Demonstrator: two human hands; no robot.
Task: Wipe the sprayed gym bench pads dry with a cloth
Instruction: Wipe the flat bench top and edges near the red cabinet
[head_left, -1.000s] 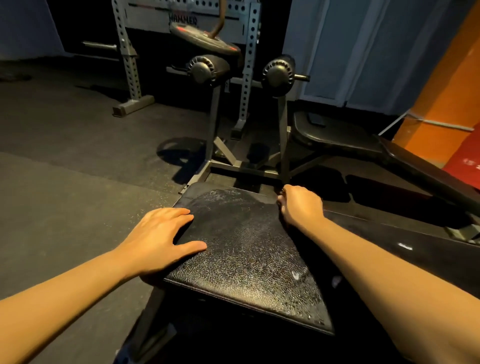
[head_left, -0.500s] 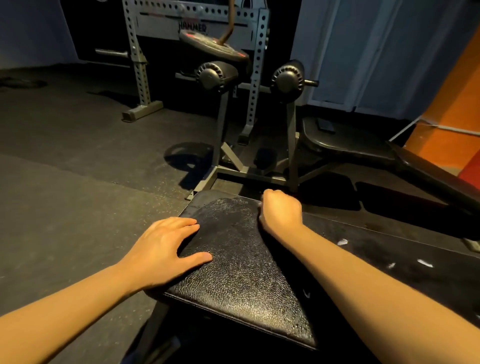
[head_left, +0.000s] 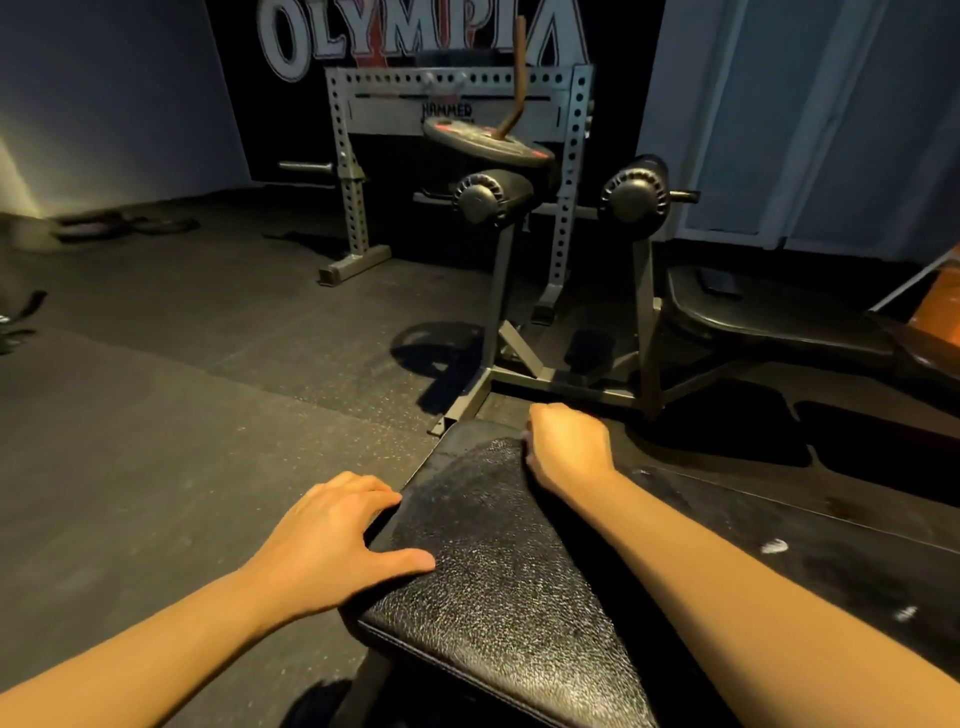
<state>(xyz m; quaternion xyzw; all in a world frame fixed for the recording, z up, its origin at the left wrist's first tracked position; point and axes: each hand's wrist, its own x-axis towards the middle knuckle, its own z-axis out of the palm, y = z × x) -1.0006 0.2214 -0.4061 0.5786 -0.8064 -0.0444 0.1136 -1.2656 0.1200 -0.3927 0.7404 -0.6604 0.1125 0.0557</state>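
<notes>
The black bench pad (head_left: 493, 571) lies in front of me, its grained top speckled with spray droplets. My left hand (head_left: 332, 540) rests flat on the pad's left edge, fingers straight and thumb lying on top. At the pad's far end my right hand (head_left: 569, 447) presses down with its fingers curled round what seems to be a dark cloth, almost wholly hidden under the fist. My right forearm casts a deep shadow over the pad's right side. A longer black pad (head_left: 831, 561) stretches away to the right, with a few pale flecks on it.
A grey steel frame with two black roller pads (head_left: 493, 197) stands just beyond the bench, with a weight plate (head_left: 488, 143) above it. A perforated rack (head_left: 348, 182) stands behind. Another black bench (head_left: 753, 317) sits at the right. Dark rubber floor lies to the left.
My right hand has slid leftward along the pad's far end. The left hand stays on the left edge. My head has tilted up, showing more of the back wall.
</notes>
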